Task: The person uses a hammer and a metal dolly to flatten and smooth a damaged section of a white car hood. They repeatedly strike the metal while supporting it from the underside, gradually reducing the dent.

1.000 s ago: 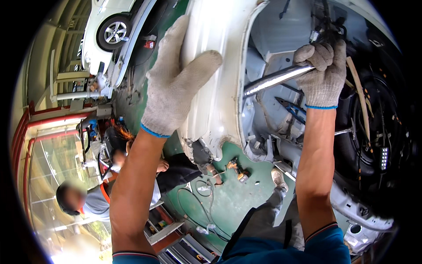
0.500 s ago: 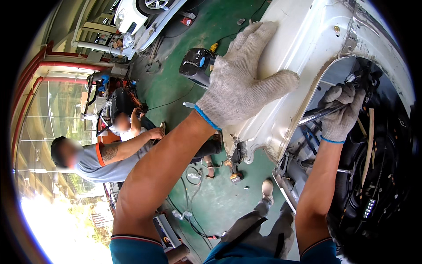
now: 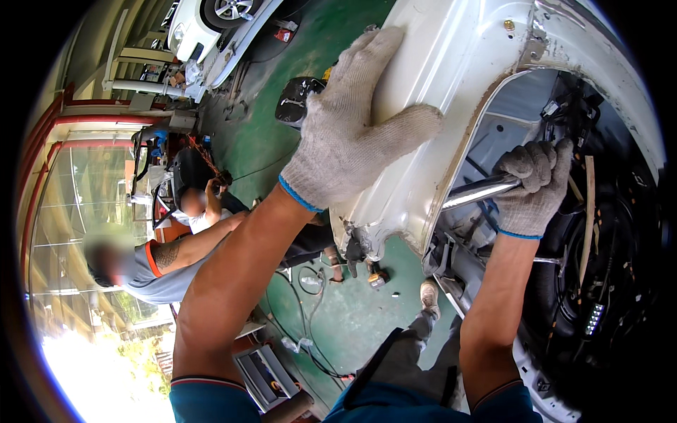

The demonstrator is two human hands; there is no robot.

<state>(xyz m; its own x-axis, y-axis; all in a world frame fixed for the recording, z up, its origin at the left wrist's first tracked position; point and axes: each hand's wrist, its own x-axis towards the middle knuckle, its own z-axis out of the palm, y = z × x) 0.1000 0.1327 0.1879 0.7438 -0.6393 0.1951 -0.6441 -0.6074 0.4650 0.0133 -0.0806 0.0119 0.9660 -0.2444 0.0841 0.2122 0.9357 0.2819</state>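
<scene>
My left hand (image 3: pixel 352 123), in a light knitted glove with a blue cuff, lies with fingers stretched out and thumb spread against the white car body panel (image 3: pixel 458 67). My right hand (image 3: pixel 532 180), gloved alike, is closed around a shiny metal bar (image 3: pixel 479 192) inside the rounded opening of the body. The bar points left from my fist, and its far end passes behind the rusty edge of the opening. Torn, crumpled metal (image 3: pixel 367 240) shows at the panel's lower corner.
Black cables (image 3: pixel 613 233) and a thin wooden strip (image 3: pixel 587 211) fill the car's right side. A cordless drill (image 3: pixel 377 276), hoses (image 3: pixel 303 317) and a grey toolbox (image 3: pixel 264 377) are on the green floor. Two people work at left, near sparks (image 3: pixel 203 155). A white car (image 3: pixel 197 32) stands beyond.
The view has shifted, so the panel and both hands appear farther left. The bar in my right hand has turned and shows more of its shiny length. My left hand stays flat on the panel.
</scene>
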